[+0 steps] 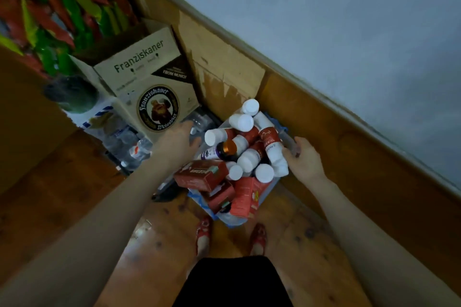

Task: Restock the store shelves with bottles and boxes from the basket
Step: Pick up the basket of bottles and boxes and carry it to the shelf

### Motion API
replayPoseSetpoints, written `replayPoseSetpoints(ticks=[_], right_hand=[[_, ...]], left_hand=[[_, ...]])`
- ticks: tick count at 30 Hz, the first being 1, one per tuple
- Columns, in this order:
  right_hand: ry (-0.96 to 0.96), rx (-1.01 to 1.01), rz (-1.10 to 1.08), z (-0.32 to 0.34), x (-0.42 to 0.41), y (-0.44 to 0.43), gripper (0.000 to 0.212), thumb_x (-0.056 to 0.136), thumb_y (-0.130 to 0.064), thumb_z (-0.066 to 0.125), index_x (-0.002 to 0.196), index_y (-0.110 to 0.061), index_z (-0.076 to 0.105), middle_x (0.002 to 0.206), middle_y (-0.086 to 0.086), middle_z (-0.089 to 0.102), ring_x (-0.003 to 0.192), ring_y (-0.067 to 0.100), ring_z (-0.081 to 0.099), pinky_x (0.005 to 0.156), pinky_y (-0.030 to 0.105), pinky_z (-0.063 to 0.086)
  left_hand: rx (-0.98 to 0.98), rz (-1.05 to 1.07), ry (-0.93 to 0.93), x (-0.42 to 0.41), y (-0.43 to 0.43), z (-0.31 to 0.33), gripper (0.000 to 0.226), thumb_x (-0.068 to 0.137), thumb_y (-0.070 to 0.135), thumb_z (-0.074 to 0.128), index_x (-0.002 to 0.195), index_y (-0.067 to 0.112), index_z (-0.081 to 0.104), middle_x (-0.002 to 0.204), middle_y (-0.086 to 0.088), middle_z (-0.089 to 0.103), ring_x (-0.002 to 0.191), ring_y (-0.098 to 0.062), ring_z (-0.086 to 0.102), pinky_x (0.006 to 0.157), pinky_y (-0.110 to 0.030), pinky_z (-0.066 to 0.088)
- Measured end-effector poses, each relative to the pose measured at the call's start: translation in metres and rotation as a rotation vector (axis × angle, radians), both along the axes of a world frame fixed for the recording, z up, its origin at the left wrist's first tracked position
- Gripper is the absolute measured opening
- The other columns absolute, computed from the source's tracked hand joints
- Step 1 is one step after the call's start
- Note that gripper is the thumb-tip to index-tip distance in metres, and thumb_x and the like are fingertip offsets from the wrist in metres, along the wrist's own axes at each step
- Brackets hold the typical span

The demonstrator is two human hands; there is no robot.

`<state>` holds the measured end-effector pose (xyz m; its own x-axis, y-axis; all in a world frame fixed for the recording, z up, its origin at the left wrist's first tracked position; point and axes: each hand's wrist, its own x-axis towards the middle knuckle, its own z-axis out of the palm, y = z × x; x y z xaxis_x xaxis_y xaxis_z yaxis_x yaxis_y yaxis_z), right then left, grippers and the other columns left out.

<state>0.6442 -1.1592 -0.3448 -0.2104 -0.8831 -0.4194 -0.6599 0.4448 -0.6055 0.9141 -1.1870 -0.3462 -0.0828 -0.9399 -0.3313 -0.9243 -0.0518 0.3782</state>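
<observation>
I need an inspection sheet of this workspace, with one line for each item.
Surface: wooden floor beneath the basket.
Job's things: white bottles and red boxes piled in the basket.
Clutter: beer carton, pack of water bottles, flattened cardboard.
Grips: left hand open at the basket's left side; right hand holds its right edge.
Cables: nothing seen.
Surroundings: grey wall, colourful packets.

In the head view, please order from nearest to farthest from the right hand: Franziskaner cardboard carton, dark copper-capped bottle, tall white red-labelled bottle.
Measured from the right hand, which grips the rim of the blue plastic basket:
1. Nearest: the tall white plastic bottle with red label, right beside it.
2. Next: the dark bottle with copper cap, mid-basket.
3. Farthest: the Franziskaner cardboard carton, far left, outside the basket.
</observation>
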Motion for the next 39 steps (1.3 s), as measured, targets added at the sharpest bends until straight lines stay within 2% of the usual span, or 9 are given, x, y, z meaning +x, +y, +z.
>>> replayPoseSetpoints(ticks=[4,11,14,18,24,29,33,36,39], right_hand=[[0.006,0.011,-0.226,-0.017,0.0,0.024,0.055,0.09,-0.017,0.057,0.138,0.001,0.034,0.137,0.019,0.045,0.125,0.03,0.045,0.099,0.034,0.039],[-0.075,0.131,-0.483,-0.06,-0.004,0.051,0.066,0.091,-0.023,0.056,0.144,-0.003,0.022,0.144,0.016,0.039,0.131,0.029,0.04,0.101,0.032,0.036],[-0.092,0.164,-0.521,-0.082,0.0,0.058,0.066,0.091,-0.02,0.055,0.144,0.0,0.021,0.14,0.018,0.042,0.13,0.03,0.04,0.101,0.034,0.035],[-0.147,0.181,-0.557,-0.119,0.012,0.063,0.067,0.09,-0.021,0.057,0.143,-0.001,0.022,0.144,0.017,0.038,0.132,0.028,0.038,0.103,0.033,0.033],[-0.237,0.156,-0.55,-0.152,0.012,0.056,0.045,0.091,-0.017,0.054,0.131,-0.002,0.042,0.132,0.013,0.051,0.116,0.024,0.051,0.084,0.03,0.041],[-0.297,0.075,-0.569,-0.158,0.013,0.048,0.035,0.091,-0.017,0.056,0.122,-0.002,0.048,0.124,0.014,0.056,0.108,0.024,0.054,0.095,0.042,0.046],[-0.407,0.032,-0.606,-0.163,0.014,0.047,0.039,0.09,-0.013,0.057,0.127,-0.006,0.046,0.125,0.011,0.055,0.105,0.019,0.053,0.079,0.031,0.048],[-0.512,0.021,-0.659,-0.167,0.015,0.051,0.045,0.09,-0.016,0.059,0.132,-0.012,0.043,0.127,0.007,0.054,0.108,0.02,0.054,0.068,0.026,0.048],[-0.579,0.002,-0.711,-0.17,0.017,0.053,0.046,0.089,-0.017,0.06,0.132,-0.016,0.043,0.129,0.005,0.054,0.115,0.023,0.053,0.075,0.034,0.051]], left_hand=[[0.054,-0.084,-0.006,0.008,-0.015,-0.02,0.042,0.094,0.025,0.05,0.126,-0.001,0.044,0.107,-0.023,0.057,0.09,-0.036,0.054,0.072,-0.04,0.044],[0.187,-0.099,0.017,0.008,-0.03,-0.057,0.037,0.094,0.013,0.049,0.124,-0.007,0.043,0.119,-0.028,0.053,0.108,-0.039,0.053,0.078,-0.038,0.042],[0.19,-0.099,0.048,0.008,-0.032,-0.076,0.016,0.091,0.011,0.05,0.097,-0.003,0.045,0.095,-0.024,0.054,0.095,-0.041,0.055,0.065,-0.033,0.035],[0.183,-0.13,0.06,0.007,-0.033,-0.107,0.038,0.093,0.03,0.051,0.104,-0.006,0.047,0.084,-0.015,0.05,0.077,-0.029,0.049,0.063,-0.031,0.029],[0.252,-0.116,0.164,0.008,-0.042,-0.138,0.044,0.093,0.026,0.052,0.13,0.002,0.046,0.125,-0.017,0.057,0.113,-0.032,0.054,0.088,-0.033,0.041],[0.268,-0.111,0.287,0.01,-0.05,-0.146,0.073,0.07,0.061,0.042,0.116,0.006,0.058,0.113,-0.013,0.064,0.104,-0.029,0.059,0.088,-0.043,0.048],[0.279,-0.082,0.383,0.006,-0.053,-0.154,0.034,0.09,0.021,0.056,0.121,0.006,0.056,0.12,-0.01,0.061,0.106,-0.018,0.056,0.086,-0.03,0.042],[0.302,-0.075,0.479,0.005,-0.054,-0.158,0.04,0.09,0.006,0.056,0.129,0.007,0.05,0.121,0.0,0.056,0.109,-0.012,0.051,0.087,-0.026,0.038],[0.292,-0.075,0.531,0.001,-0.055,-0.159,0.045,0.089,0.001,0.054,0.133,0.008,0.046,0.117,0.003,0.052,0.109,-0.01,0.048,0.087,-0.026,0.037]])
